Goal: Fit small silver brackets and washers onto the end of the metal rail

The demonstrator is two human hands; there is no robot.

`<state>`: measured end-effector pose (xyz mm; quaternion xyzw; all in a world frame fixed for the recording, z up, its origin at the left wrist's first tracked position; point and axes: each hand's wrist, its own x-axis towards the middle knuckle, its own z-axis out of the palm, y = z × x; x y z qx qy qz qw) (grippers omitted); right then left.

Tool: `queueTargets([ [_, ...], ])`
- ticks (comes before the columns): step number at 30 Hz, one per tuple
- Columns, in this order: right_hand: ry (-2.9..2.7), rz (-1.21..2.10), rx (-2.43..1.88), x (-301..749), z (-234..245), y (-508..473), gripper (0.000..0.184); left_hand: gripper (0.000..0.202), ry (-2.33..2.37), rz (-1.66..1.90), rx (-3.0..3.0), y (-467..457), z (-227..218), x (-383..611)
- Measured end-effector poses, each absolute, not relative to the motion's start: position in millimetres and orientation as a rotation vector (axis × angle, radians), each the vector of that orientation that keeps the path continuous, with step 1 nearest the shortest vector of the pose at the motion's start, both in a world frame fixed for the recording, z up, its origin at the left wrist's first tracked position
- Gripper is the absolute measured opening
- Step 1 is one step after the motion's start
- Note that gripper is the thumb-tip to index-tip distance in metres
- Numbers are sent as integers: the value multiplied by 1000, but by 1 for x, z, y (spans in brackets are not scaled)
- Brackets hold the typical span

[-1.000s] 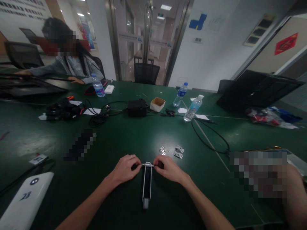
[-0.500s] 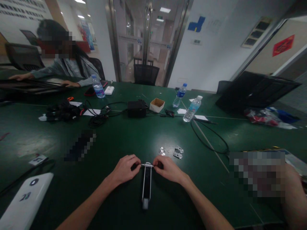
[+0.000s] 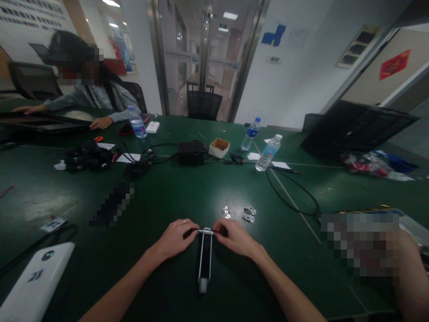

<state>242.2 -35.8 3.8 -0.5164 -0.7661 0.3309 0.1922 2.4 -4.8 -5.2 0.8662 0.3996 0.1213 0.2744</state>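
A long, narrow silver metal frame (image 3: 205,259) lies on the green table in front of me, with a grey block at its near end. Across its far end runs a thin metal rod (image 3: 205,231). My left hand (image 3: 177,235) pinches the rod's left end between thumb and fingers. At the opposite end, my right hand (image 3: 233,235) is closed in the same kind of pinch; its fingertips hide the rod's tip. Just beyond my right hand lie several small washers or nuts (image 3: 226,210). To their right rests a small pile of metal hinge-like brackets (image 3: 248,213).
Water bottles (image 3: 268,153), a small open box (image 3: 219,147), a black adapter (image 3: 191,153) and cables stand farther back. A white numbered device (image 3: 36,281) is at left. Another person's hand (image 3: 410,264) is at right; a person (image 3: 94,94) sits across the table.
My left hand has shifted very slightly to the right along the rod. The person across the table has moved their hands and the dark panel a little.
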Motion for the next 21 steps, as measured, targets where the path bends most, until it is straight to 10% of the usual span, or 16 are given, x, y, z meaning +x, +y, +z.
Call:
queueTargets([
  [21,-2155,919,-1412,244,4,-36,11,26,942,321,2368,3,-15,-3],
])
